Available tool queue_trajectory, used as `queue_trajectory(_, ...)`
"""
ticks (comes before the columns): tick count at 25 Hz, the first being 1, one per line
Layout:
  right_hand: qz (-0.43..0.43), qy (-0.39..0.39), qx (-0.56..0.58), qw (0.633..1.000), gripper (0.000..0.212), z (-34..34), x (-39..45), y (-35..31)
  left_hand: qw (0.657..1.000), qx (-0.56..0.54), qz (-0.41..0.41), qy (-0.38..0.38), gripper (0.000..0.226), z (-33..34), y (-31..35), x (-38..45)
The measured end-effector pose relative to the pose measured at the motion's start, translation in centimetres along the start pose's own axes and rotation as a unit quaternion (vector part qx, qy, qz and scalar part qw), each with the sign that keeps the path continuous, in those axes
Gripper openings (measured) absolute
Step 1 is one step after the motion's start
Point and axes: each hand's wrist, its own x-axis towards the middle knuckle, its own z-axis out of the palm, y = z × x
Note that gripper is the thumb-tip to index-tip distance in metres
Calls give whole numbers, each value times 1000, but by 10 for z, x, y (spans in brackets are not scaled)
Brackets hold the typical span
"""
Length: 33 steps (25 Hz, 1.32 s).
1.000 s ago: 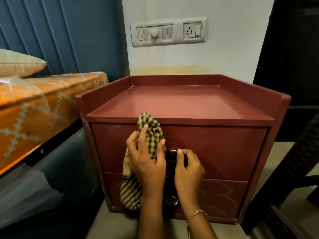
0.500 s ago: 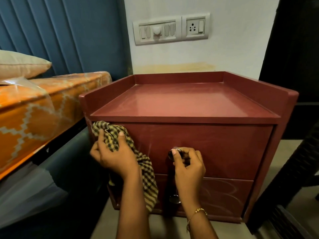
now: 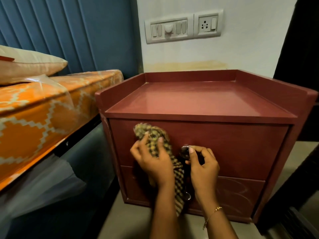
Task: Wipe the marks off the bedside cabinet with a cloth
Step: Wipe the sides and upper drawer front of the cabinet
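Left hand (image 3: 151,163) pressing checked cloth (image 3: 155,140) flat on upper drawer front of cabinet (image 3: 198,104), left of centre, fingers gripping the bunch, tail hanging down. Right hand (image 3: 202,164) pinching knob (image 3: 185,150), thumb & fingers closed round it.

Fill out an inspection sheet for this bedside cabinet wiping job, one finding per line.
Surface: cabinet top bare and glossy; pale swirl marks show on the lower drawer front.
Job's things: checked cloth pressed against the upper drawer front, its tail hanging down.
Clutter: nothing seen.
Grippers: left hand holds the cloth to the drawer; right hand grips the upper knob.
Cables: nothing seen.
Surroundings: switch panel on the wall above; orange patterned mattress and pillow to the left; dark furniture to the right.
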Motion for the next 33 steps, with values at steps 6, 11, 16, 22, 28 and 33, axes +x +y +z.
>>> queue_trajectory(6,20,7,5,1000,15,1,-1,-3,984,29,-167,50,33,-11,-14,-7)
queue_trajectory(11,7,4,-18,1000,14,1,0,-2,995,44,22,-89,28,-4,-5,-45)
queue_trajectory(16,33,-3,4,999,16,-1,0,-8,984,75,-158,-10,31,-24,-37,-44)
queue_trajectory(22,46,-12,-6,999,19,-1,0,-12,976,57,-209,-17,35,-26,-22,-32)
queue_trajectory(28,11,7,-26,1000,17,2,-1,0,998,49,-29,-33,31,-7,-15,-28)
queue_trajectory(33,-73,11,-89,993,11,0,-1,-2,912,85,-391,88,29,-43,-60,-20)
